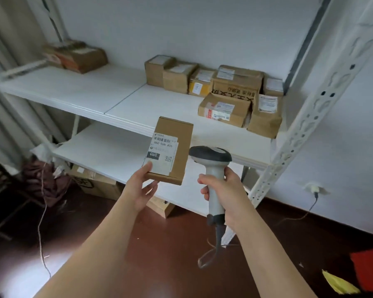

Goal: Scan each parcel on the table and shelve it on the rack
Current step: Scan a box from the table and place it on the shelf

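My left hand [140, 190] grips the near end of a flat brown parcel [179, 136] with a white barcode label facing up, held in front of the white rack [125, 100]. My right hand [224, 190] holds the handle of a grey barcode scanner [211, 157], whose dark head sits just right of the parcel's label. Several brown parcels [224, 91] stand grouped at the right of the rack's upper shelf. Another parcel [80, 55] lies at the shelf's far left. The table is out of view.
The rack's perforated white post [306, 125] slants down at the right. Under the lower shelf [108, 151] are cardboard boxes [99, 183] on a dark red floor. A cable and dark cloth lie at the left, a wall socket [313, 188] at the right, and red and yellow items at bottom right.
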Tool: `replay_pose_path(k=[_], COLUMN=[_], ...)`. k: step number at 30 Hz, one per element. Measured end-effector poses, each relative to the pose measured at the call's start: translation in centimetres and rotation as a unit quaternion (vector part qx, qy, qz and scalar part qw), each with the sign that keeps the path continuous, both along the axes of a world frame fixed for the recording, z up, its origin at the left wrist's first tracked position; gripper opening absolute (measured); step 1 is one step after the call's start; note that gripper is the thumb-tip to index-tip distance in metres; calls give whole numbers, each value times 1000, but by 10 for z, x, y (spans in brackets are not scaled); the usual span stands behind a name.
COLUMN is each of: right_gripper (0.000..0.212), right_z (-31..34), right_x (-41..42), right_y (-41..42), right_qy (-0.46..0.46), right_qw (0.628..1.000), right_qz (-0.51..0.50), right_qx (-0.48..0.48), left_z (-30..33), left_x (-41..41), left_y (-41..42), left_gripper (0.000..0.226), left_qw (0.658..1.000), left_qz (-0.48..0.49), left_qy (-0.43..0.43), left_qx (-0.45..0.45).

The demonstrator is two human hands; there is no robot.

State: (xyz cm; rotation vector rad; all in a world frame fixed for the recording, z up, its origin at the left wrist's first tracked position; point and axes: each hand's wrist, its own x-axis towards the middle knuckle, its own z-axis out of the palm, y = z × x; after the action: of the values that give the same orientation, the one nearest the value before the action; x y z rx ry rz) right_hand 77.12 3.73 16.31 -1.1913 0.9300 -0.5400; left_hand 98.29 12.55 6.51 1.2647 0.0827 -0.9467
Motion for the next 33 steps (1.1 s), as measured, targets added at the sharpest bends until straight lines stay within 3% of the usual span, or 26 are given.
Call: replay_pose_path(k=[11, 21, 26, 33], right_gripper=[33, 28, 25, 25], right_z=[22, 35, 28, 31], right_x=[183, 340, 417, 503], right_y=[-105, -165, -178, -186], right_qy=[-23, -38, -18, 15], right_qw=[998, 995, 998, 998], right_qz=[60, 92, 54, -59], right_qx=[-20, -26, -37, -29], left_z=[38, 53, 41, 41], left_x=[163, 320, 416, 534], left_y=[-85, -130, -161, -219], left_gripper=[42, 39, 28, 18], left_qw=[983, 968, 977, 989], left_qz=[180, 251, 207, 43], left_qy=[47, -5, -25, -107], left_qx=[-7, 19, 38, 92])
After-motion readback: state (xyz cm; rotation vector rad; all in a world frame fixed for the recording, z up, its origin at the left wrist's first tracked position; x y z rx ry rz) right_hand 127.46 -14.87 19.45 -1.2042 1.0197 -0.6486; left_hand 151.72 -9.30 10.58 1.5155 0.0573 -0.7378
